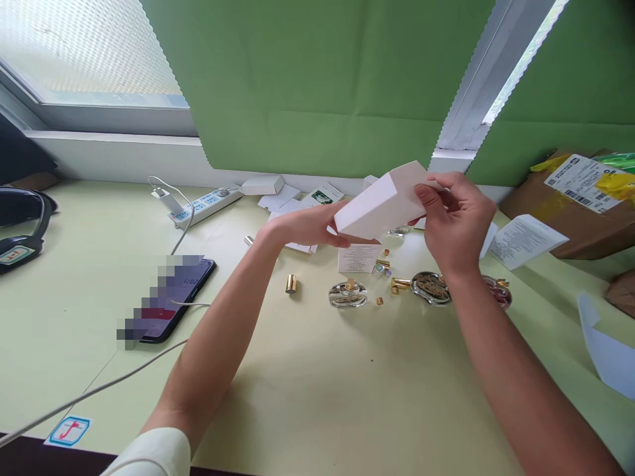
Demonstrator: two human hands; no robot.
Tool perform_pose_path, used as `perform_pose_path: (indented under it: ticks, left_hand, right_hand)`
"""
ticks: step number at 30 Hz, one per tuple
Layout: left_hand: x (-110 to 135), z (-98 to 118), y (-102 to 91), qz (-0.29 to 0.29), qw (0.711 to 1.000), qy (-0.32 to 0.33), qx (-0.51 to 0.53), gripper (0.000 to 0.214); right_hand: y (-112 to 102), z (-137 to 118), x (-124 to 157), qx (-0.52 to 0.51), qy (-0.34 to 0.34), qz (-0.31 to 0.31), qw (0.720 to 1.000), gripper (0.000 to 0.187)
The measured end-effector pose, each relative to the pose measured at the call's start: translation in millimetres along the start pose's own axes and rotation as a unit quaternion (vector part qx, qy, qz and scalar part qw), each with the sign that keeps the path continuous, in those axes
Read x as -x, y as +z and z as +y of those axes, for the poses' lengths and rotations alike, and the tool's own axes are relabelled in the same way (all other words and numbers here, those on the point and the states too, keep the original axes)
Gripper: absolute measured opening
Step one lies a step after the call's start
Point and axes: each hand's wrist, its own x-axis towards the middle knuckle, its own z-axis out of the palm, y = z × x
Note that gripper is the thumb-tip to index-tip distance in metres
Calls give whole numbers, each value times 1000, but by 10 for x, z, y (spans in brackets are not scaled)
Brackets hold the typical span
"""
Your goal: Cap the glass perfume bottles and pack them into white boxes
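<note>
A white carton [381,201] is held tilted above the table between my two hands. My right hand [456,215] pinches its right end, thumb in front. My left hand [315,225] grips its lower left end, with most of the fingers hidden behind it. Below the carton lie a clear glass perfume bottle [347,295] with a gold neck and several small gold parts. A gold cap [291,284] stands to the left. Near my right wrist are a dark-patterned round glass bottle [430,289] and a reddish glass bottle [497,291], partly covered by my forearm.
A phone [173,301] with a cable lies at the left, near a power strip [206,203] and headphones [30,228]. Flattened white cartons [285,198] are at the back. A brown cardboard box [560,218] and printed paper [526,239] sit at the right.
</note>
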Motion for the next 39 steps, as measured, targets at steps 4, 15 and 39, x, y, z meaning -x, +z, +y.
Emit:
perform_pose_path:
  ticks: [4, 15, 39]
  left_hand:
    - [-7, -16, -6, -7, 999, -36, -22, 64]
    - [10, 43, -6, -12, 998, -54, 6, 71]
    - [1, 86, -15, -23, 999, -29, 23, 42]
  right_hand:
    - [-91, -3, -58, 16, 0, -3, 1000, 12]
    - [-121, -146, -55, 89, -56, -92, 990, 14]
    - [4, -164, 22, 60, 39, -161, 984, 11]
